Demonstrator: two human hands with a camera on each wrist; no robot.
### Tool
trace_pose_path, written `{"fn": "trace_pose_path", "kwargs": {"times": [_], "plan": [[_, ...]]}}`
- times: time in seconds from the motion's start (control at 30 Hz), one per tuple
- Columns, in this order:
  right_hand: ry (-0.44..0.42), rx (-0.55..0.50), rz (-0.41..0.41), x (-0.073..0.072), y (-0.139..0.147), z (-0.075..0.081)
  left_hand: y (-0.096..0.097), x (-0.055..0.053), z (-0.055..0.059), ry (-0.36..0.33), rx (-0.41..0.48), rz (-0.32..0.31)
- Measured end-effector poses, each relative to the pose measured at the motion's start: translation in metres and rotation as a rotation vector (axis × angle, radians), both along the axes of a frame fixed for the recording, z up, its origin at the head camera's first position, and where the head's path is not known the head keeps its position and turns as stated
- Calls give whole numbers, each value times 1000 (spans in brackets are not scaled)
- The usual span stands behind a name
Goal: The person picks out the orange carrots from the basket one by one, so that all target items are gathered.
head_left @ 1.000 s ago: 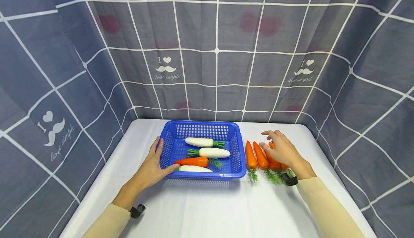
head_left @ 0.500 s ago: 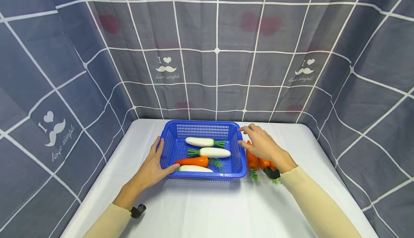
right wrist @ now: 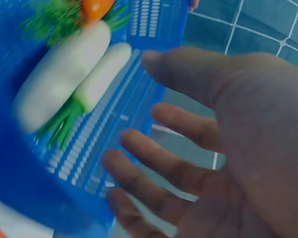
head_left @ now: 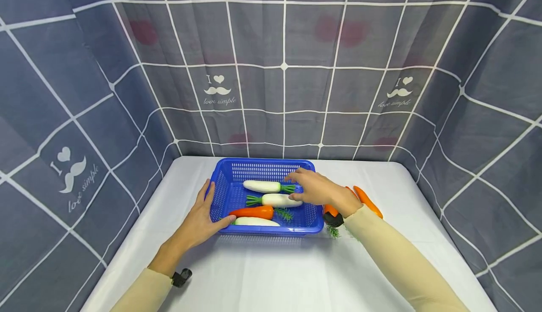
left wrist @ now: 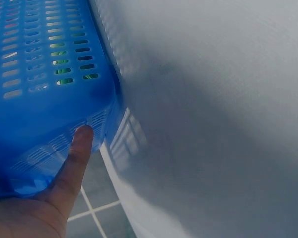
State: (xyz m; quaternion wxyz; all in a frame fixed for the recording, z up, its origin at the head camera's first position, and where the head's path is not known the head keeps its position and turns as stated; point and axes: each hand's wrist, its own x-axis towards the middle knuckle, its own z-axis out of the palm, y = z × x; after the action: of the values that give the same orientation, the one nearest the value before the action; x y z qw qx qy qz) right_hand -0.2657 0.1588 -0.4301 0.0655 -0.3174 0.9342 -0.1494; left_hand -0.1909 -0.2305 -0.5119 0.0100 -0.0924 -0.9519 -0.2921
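Observation:
My left hand rests spread against the left side of a blue plastic basket, thumb at the near rim. In the left wrist view, a straight finger lies along the basket's wall. Over the right part of the basket hovers my right hand, fingers spread and holding nothing in the right wrist view. Below it lie a far white radish and a middle white radish, both with green stems. A carrot and a third white radish lie along the near side.
Right of the basket, several carrots lie on the white tablecloth, partly hidden by my right wrist; one carrot shows beyond the forearm. A grey-blue checked curtain encloses the back and sides.
My right hand has moved left from above the loose carrots, past the basket's right rim, to over the radishes. The left hand stays in place against the basket.

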Motion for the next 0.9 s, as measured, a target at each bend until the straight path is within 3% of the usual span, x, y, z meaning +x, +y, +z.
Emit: {"fn": "trace_pose_path", "kwargs": {"times": [0.23, 0.4, 0.63, 0.9], "plan": [[-245, -32, 139, -8, -23, -7, -1, -1, -2, 2, 0, 2], [-298, -22, 188, -16, -36, -16, 0, -1, -2, 3, 4, 0], [-426, -55, 192, -22, -50, -23, 0, -1, -1, 1, 4, 5], [-442, -47, 214, -27, -65, -34, 0, -1, -2, 7, 13, 5]]}}
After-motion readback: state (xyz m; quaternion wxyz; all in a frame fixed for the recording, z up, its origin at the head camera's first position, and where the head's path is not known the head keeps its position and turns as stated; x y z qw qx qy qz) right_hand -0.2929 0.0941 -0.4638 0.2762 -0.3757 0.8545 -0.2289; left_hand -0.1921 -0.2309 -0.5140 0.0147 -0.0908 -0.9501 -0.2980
